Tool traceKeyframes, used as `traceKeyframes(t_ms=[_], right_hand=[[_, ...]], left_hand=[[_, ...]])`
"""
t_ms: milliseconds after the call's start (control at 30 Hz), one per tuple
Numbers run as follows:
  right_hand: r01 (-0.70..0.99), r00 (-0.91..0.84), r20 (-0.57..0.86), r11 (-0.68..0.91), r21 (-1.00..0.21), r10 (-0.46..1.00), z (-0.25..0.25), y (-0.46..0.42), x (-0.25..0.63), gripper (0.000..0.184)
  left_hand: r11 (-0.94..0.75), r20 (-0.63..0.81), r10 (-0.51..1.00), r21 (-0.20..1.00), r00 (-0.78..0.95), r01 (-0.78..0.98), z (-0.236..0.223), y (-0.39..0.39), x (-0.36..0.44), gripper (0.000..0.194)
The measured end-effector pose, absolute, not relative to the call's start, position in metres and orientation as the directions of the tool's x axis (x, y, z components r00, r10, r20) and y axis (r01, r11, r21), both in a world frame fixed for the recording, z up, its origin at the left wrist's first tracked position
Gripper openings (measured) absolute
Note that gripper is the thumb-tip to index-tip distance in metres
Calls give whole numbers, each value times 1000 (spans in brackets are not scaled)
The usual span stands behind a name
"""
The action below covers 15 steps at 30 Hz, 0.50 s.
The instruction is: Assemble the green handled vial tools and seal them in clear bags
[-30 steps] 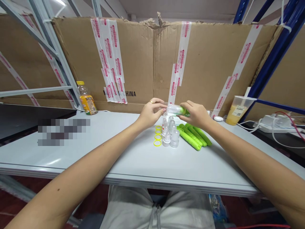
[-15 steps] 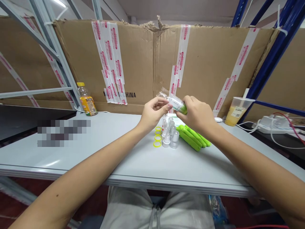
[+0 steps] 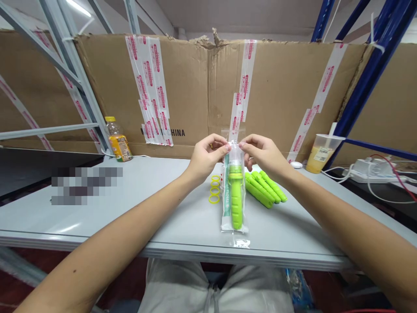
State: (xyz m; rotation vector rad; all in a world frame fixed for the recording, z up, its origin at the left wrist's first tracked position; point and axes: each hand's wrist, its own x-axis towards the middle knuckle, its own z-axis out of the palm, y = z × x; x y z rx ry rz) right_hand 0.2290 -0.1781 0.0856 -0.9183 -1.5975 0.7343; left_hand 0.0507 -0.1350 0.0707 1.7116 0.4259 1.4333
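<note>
A clear plastic bag (image 3: 233,191) with a green-handled tool inside hangs upright in front of me. My left hand (image 3: 206,156) pinches its top edge on the left, and my right hand (image 3: 262,154) pinches it on the right. Behind the bag, on the grey table (image 3: 130,208), lie several yellow rings (image 3: 214,189) and a row of green handles (image 3: 265,188). The bag hides the small clear caps that stood between them.
A yellow drink bottle (image 3: 117,139) stands at the back left. A plastic cup of orange drink (image 3: 321,152) and a white power strip with cables (image 3: 371,167) sit at the back right. Taped cardboard (image 3: 202,87) walls off the table's far side.
The bagged tool was held sideways between both hands above the parts. Now it hangs vertically, pinched at its top edge by both hands and closer to me.
</note>
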Motion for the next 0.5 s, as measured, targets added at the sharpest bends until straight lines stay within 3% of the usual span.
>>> traceKeyframes(t_ms=[100,300,500], right_hand=[[84,-82,473,479,-874,877,83,-176,231,23],[95,28,475,471,-877,879,75,-177,225,13],[143,69,521,509,-849,851,72,-179,222,12]], left_hand=[[-581,620,720,784,314,-216,68,-136,51,26],[-550,587,755,810,293,-204,63,-134,54,23],[-351,443,865,869,233,-350,64,-136,58,49]])
